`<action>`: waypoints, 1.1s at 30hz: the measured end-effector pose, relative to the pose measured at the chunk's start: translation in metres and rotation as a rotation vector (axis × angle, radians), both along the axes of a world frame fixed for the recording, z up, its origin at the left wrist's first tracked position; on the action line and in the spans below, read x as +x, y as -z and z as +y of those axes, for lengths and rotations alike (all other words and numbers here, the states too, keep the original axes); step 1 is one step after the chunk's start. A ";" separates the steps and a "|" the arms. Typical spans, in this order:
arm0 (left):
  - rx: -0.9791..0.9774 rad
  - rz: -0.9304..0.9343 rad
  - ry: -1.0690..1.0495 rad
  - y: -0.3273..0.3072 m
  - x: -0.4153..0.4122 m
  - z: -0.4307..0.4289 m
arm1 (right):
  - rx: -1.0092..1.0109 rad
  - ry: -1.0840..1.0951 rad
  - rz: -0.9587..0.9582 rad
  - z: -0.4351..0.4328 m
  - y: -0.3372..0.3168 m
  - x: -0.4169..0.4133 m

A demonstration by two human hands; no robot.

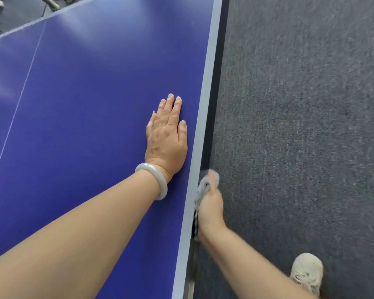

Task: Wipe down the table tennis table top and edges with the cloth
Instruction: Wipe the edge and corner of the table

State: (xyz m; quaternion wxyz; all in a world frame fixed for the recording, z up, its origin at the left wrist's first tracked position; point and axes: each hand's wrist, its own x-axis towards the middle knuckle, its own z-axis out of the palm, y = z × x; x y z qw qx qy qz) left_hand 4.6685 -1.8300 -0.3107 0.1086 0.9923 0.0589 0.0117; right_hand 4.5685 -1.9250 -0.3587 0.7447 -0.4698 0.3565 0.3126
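Observation:
The blue table tennis table (84,108) fills the left of the head view, with a white border line along its right edge (205,117) and a dark side face below it. My left hand (166,134) lies flat on the top near that edge, fingers straight; a pale bangle circles the wrist. My right hand (209,208) grips a grey cloth (200,190) and holds it against the table's side edge. The hand hides most of the cloth.
Dark grey carpet (300,126) covers the floor right of the table. My light shoe (307,272) stands on it at the lower right. A thin white centre line (20,100) runs along the table top. Feet of other people show at the top left.

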 end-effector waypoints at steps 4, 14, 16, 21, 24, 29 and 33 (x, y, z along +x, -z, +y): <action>-0.024 -0.014 0.000 0.001 0.000 0.002 | 0.053 -0.025 0.178 0.004 0.007 -0.041; 0.125 -0.117 0.036 -0.003 -0.010 -0.005 | -0.034 0.016 0.114 0.013 0.027 -0.030; 0.208 -0.120 0.057 -0.011 -0.017 -0.010 | -0.031 0.018 0.097 0.012 0.028 -0.029; 0.127 -0.050 0.143 -0.024 -0.105 -0.031 | -0.054 -0.005 0.003 0.011 0.026 -0.029; 0.145 0.044 0.052 -0.028 -0.189 -0.020 | -0.052 -0.039 0.030 0.011 0.024 -0.027; 0.130 0.142 0.025 -0.018 -0.277 -0.007 | 0.034 -0.036 0.035 0.010 0.020 -0.031; 0.051 0.092 -0.028 -0.006 -0.281 -0.006 | 0.068 -0.022 0.042 0.009 0.016 -0.053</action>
